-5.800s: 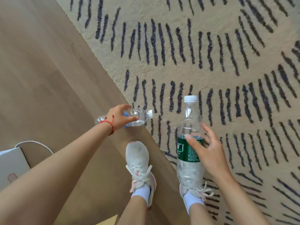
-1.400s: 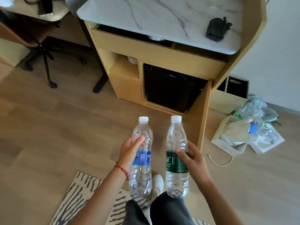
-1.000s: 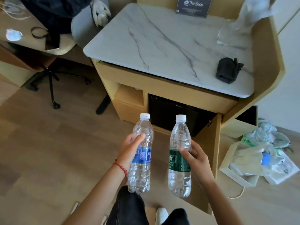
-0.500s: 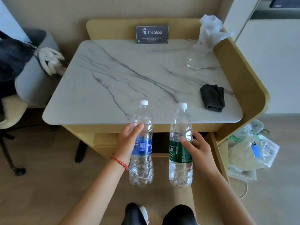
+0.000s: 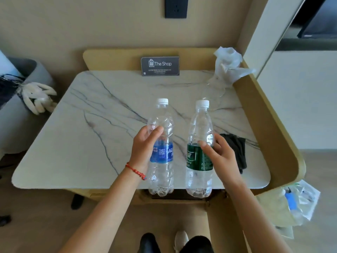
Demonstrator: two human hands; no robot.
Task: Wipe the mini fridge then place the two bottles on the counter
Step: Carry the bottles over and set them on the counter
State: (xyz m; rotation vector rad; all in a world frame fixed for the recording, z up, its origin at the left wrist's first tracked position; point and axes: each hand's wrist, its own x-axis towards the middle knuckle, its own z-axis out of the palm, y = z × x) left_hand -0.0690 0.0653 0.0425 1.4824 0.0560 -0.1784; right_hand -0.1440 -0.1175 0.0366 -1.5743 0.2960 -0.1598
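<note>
My left hand (image 5: 144, 148) grips a clear bottle with a blue label (image 5: 162, 152), held upright. My right hand (image 5: 220, 154) grips a clear bottle with a green label (image 5: 198, 157), also upright. Both bottles hang in the air over the front edge of the white marble counter (image 5: 91, 128), their bases below its rim. A dark cloth (image 5: 237, 148) lies on the counter to the right of my right hand. The mini fridge under the counter is almost wholly hidden.
A dark "The Shop" sign (image 5: 160, 66) stands at the counter's back. A clear glass vessel with a crumpled plastic bag (image 5: 228, 68) sits at the back right. A raised wooden rim (image 5: 269, 121) bounds the right side. Plastic bags (image 5: 295, 203) lie on the floor, lower right.
I picked the bottles up from the rug, turned and walked to the counter. In the last half second both bottles rose and moved forward over its front edge.
</note>
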